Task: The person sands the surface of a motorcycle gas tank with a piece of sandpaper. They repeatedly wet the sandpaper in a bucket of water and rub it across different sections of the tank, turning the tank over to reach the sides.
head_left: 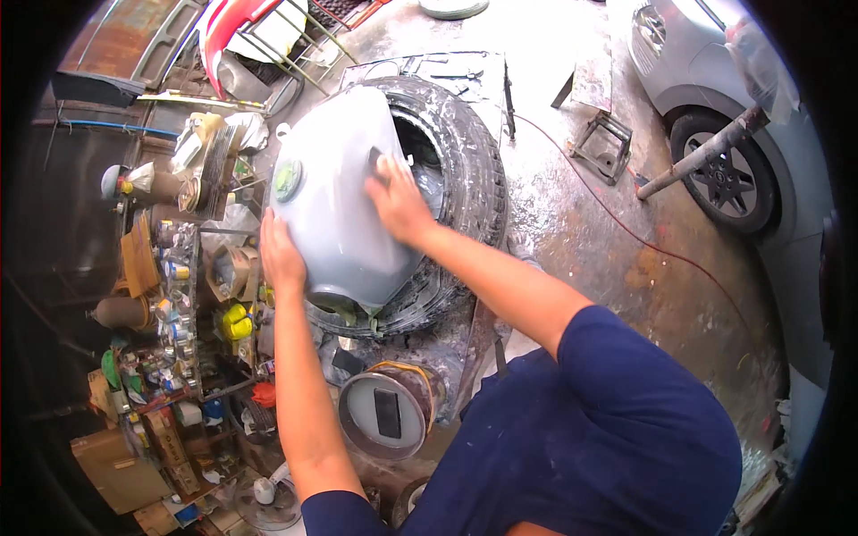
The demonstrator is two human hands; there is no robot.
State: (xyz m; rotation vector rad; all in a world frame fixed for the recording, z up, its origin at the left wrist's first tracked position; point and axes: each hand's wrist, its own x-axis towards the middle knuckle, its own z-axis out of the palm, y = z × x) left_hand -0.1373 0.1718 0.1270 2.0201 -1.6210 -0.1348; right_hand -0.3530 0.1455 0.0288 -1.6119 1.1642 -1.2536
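A light grey, wet-looking motorcycle fuel tank (pixel 344 179) lies on a tire (pixel 474 170) in front of me. Green masking covers its round filler opening (pixel 288 180), and more green tape shows at the tank's near end. My left hand (pixel 282 254) rests against the tank's left side, fingers stretched out. On the upper right of the tank, my right hand (pixel 399 198) presses a small dark sanding pad (pixel 375 164) to the surface. My fingers hide part of the pad.
Below the tire stands a bucket (pixel 386 420) with a dark rectangular block (pixel 387 414) in it. Cluttered shelves (pixel 197 313) line the left. A red hose (pixel 617 207) crosses the wet floor near a small metal stool (pixel 604 147). A silver car (pixel 760 116) is parked at right.
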